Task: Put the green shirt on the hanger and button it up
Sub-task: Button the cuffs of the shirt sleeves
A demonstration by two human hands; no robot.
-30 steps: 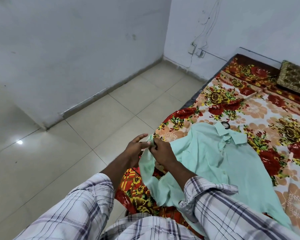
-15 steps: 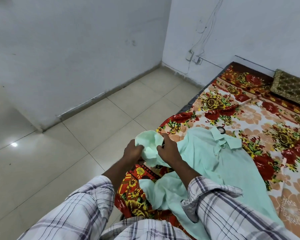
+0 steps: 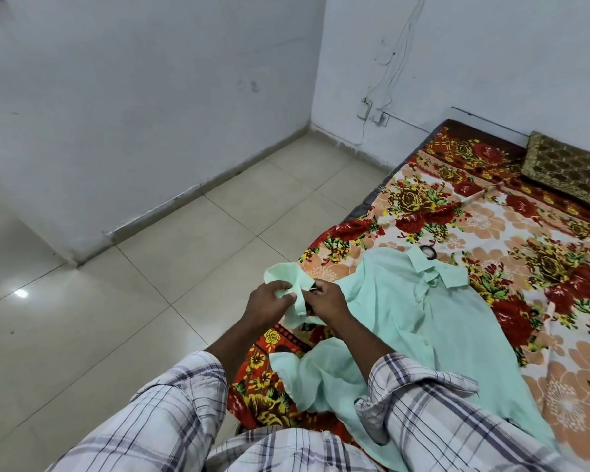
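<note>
The pale green shirt [image 3: 419, 321] lies front up on the floral bed sheet [image 3: 511, 240], collar pointing away from me. A black hanger hook [image 3: 427, 250] sticks out above the collar; the hanger's body is hidden inside the shirt. My left hand [image 3: 269, 301] and my right hand [image 3: 326, 299] both pinch the cuff end of the shirt's left sleeve [image 3: 292, 277], lifted off the bed near its left edge. A thin dark bit shows between my right fingers; I cannot tell what it is.
A patterned brown pillow [image 3: 569, 172] rests at the bed's far right. Tiled floor [image 3: 133, 301] spreads to the left. White walls meet in a corner, with a socket and hanging wires [image 3: 378, 110] above the bed's far end.
The sleeve end has been raised and turned between both hands, now folded over my left fingers. The view has shifted slightly; the shirt's body has stayed in place.
</note>
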